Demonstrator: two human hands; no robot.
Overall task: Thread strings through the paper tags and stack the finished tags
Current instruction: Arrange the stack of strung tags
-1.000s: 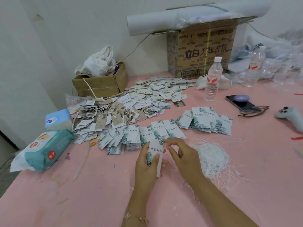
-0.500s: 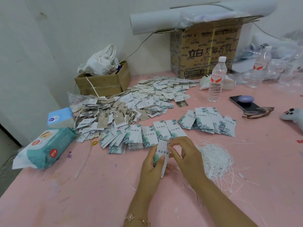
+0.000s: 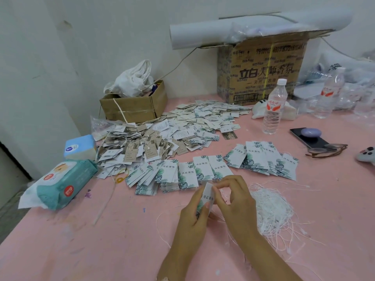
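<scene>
A pink table (image 3: 60,250) is carrying a wide heap of tags (image 3: 182,128) at the back, fanned rows of tags (image 3: 203,171) nearer, and tangled white strings (image 3: 269,207) on the right. In front of the rows, the left hand (image 3: 192,218) is gripping one tag (image 3: 208,196) upright, fingers curled round it, while the right hand (image 3: 237,199) is pinching its top edge.

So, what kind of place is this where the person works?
Most likely a small workshop or home workroom for clothing hang tags: heaps of paper tags on a pink table, a bundle of white strings and a cardboard box against the wall. The left hand and right hand hold one tag.
</scene>
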